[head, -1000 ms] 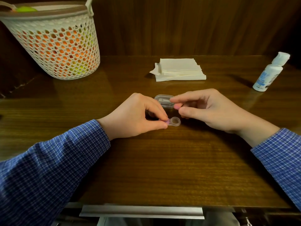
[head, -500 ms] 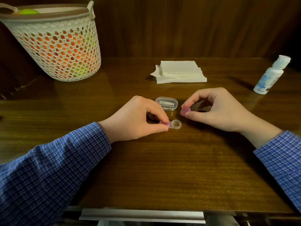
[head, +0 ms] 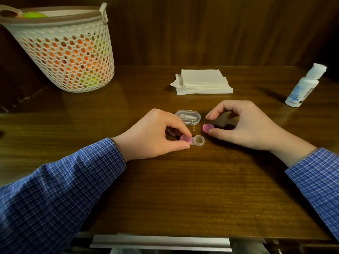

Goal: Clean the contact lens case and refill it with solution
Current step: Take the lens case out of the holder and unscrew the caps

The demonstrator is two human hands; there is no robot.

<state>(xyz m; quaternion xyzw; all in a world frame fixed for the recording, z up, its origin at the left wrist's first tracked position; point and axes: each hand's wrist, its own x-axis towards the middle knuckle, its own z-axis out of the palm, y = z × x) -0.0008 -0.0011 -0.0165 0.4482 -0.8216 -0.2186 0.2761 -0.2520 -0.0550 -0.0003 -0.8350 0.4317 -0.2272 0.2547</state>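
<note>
Pinching the capped end steadies the lens case (head: 192, 140) for your left hand (head: 156, 134). At frame centre, your right hand (head: 244, 125) hangs loosely curled, its thumb touching the loose pink cap (head: 208, 128).

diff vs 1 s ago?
The right hand carried the unscrewed pink cap right, set it on the table and opened; its thumb still touches it. Unchanged: the left hand pinches the lens case; clear box, tissues, bottle, basket.

Pink caps (head: 208, 128), white napkins (head: 202, 81), a cream basket (head: 60, 41) (orange showing through), blue-checked sleeves (head: 55, 195).
</note>
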